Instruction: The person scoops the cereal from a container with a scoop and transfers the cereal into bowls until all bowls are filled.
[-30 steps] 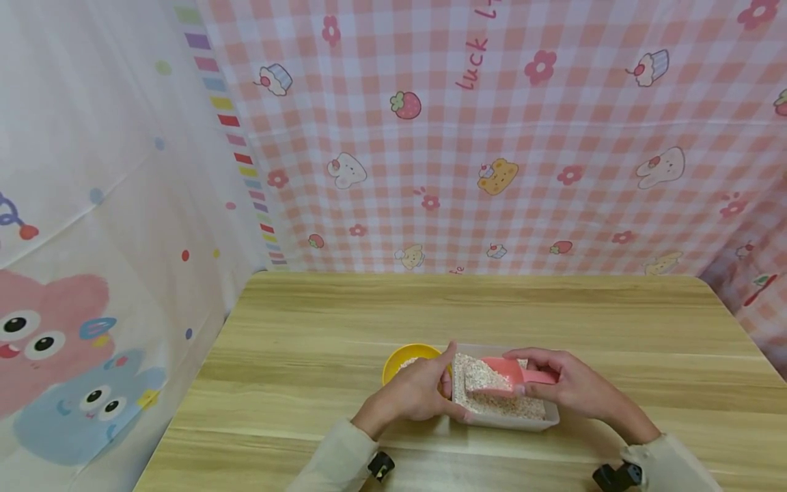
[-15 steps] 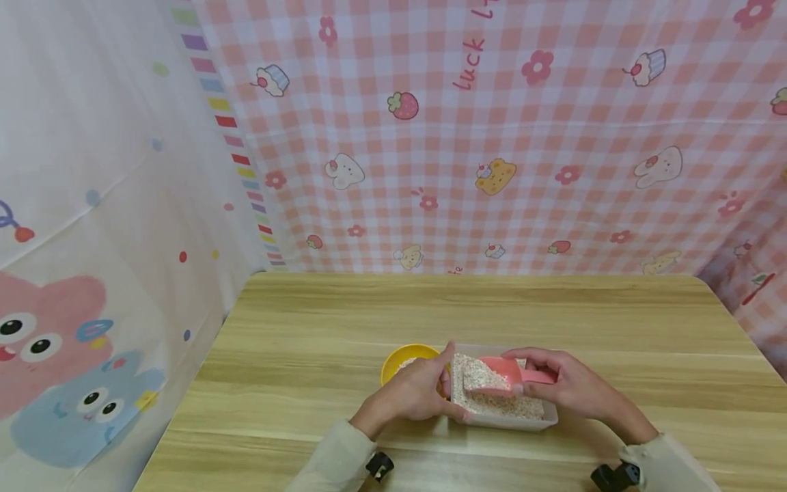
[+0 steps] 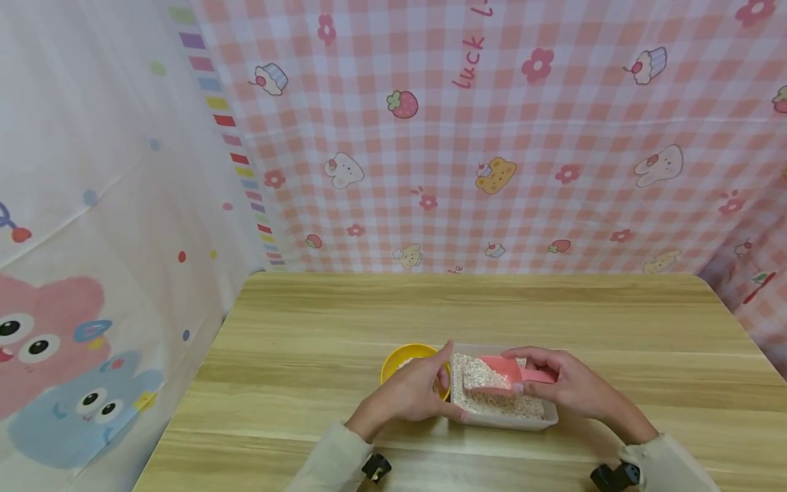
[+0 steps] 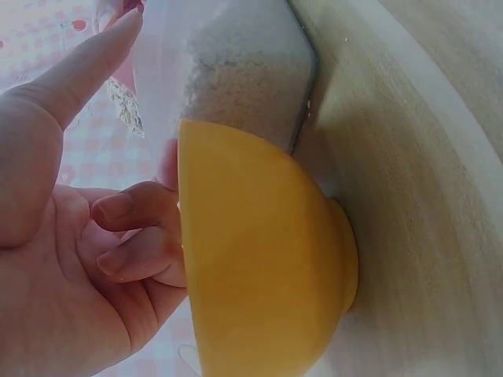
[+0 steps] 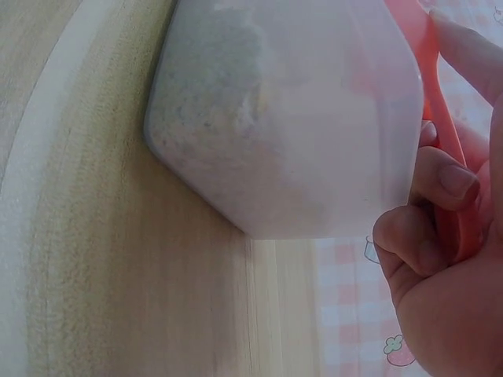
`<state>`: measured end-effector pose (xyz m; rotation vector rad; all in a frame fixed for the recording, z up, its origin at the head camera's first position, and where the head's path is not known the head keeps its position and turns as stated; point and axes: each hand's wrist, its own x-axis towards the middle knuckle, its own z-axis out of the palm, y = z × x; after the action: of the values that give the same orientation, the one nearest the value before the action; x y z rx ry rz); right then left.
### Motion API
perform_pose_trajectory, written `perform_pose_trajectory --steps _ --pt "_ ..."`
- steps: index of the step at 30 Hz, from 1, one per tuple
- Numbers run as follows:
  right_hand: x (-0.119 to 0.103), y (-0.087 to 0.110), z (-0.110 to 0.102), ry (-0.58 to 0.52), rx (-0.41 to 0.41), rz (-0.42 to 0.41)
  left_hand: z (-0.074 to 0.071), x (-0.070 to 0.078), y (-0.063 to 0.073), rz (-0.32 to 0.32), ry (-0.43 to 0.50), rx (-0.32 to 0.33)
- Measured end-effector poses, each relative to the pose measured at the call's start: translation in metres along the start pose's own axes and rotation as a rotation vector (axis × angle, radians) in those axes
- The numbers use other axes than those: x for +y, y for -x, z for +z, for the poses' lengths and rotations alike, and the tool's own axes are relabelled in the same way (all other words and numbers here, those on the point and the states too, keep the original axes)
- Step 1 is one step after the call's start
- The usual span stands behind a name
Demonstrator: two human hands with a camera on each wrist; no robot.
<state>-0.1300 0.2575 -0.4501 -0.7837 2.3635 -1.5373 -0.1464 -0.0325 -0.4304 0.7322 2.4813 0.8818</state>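
Observation:
My right hand (image 3: 572, 383) grips a pink scoop (image 3: 501, 369) by its handle, fingers curled round it in the right wrist view. Pale flakes that look like oats (image 3: 482, 376) heap in the scoop, which lies over more flakes in a translucent plastic box (image 3: 541, 425). At the box's left end is my left hand (image 3: 412, 389), thumb stretched to the rim (image 4: 145, 47) and other fingers loosely bent above a yellow bowl (image 4: 259, 251). The bowl stands upright beside the box, some flakes inside it. My left hand covers part of the bowl in the head view.
The wooden table (image 3: 320, 307) carries box and bowl near its front middle. Behind it hangs a pink checked cloth (image 3: 443, 137); a white printed cloth (image 3: 123, 225) hangs at the left. Each wrist wears a black camera mount.
My left fingers have eased slightly left off the box's end, so more of the bowl's rim shows. The right hand and scoop stay put.

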Motion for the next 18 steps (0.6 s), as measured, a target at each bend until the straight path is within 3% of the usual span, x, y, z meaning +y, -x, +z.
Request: perform_pose_trajectory --steps 5,18 --pt "-0.001 0.000 0.001 0.006 0.007 -0.005 -0.003 -0.004 0.005 0.007 0.033 0.036" --pt "-0.001 0.000 0.001 0.004 0.013 0.022 -0.016 -0.023 0.024 0.021 0.103 0.214"
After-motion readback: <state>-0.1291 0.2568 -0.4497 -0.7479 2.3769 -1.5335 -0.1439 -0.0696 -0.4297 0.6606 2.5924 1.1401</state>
